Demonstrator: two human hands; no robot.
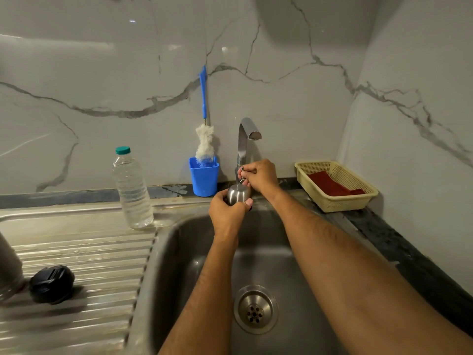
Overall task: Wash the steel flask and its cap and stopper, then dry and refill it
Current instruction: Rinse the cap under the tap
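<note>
1. The left hand [226, 213] is over the back of the sink [179, 252], its fingers curled round the steel cap [238, 194], which is held dome-up just below and in front of the tap [245, 139].
2. The right hand [259, 175] is at the base of the tap, its fingers pinched on the small tap lever [242, 169]; I can see no water running from the spout.
3. The black stopper [52, 283] lies on the ribbed draining board [76, 252] to the left of the sink.
4. Touching or just beside the stopper, at the far left edge, stands what looks like the steel flask [9, 267], mostly cut off from view and blurred.
5. A clear plastic water bottle [131, 188] with a green lid stands upright at the back corner of the draining board, near the sink's rim.
6. Behind the sink a blue cup [204, 179] holds a bottle brush [204, 139] with a blue handle, leaning on the marble wall.
7. To the right of the tap, on the dark worktop [409, 257], sits a cream basket [340, 203] with a red cloth [330, 185] in it.
</note>
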